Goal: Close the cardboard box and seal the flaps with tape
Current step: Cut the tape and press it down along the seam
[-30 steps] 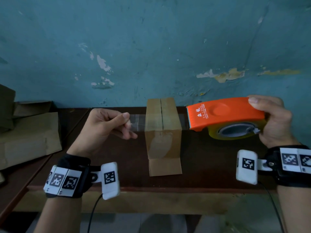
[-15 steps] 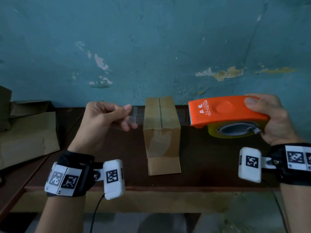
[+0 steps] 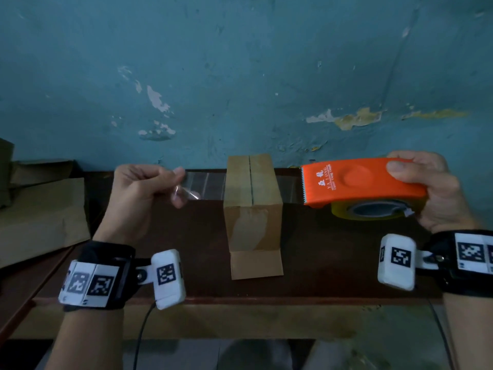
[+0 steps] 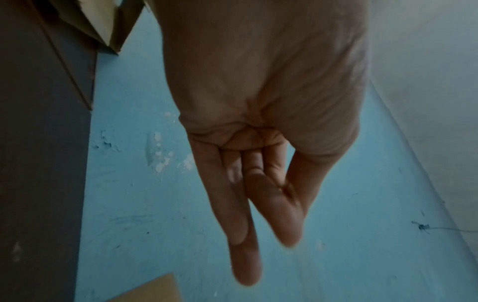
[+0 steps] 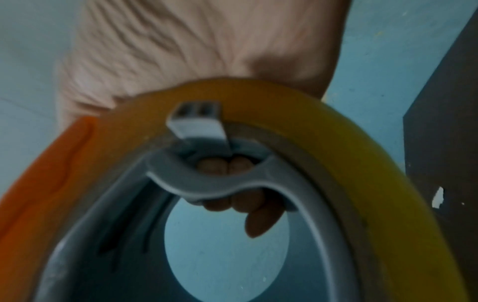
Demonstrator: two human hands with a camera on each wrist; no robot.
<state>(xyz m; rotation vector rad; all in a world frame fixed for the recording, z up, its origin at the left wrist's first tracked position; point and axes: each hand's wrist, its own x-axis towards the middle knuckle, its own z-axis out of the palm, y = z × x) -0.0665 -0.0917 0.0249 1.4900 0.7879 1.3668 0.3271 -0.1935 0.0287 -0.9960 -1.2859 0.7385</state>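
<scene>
A small brown cardboard box (image 3: 252,198) stands upright in the middle of the dark table, its top flaps closed along a centre seam. One lower flap (image 3: 256,264) lies flat toward me. My left hand (image 3: 180,182) pinches the crumpled end of a clear tape strip (image 3: 208,185) left of the box. The strip runs across at box-top height to the orange tape dispenser (image 3: 357,182); I cannot tell whether it touches the box. My right hand (image 3: 416,182) grips the dispenser to the right of the box. In the right wrist view its fingers (image 5: 232,196) curl through the yellow roll (image 5: 362,163).
Flattened cardboard pieces (image 3: 40,214) are piled at the left on a lower surface. The wooden table (image 3: 333,263) backs onto a peeling blue wall (image 3: 240,76). Its front edge (image 3: 240,300) is close to my wrists.
My left hand has drawn a little to the left and curled tighter on the tape end. The dispenser and the box have hardly moved.
</scene>
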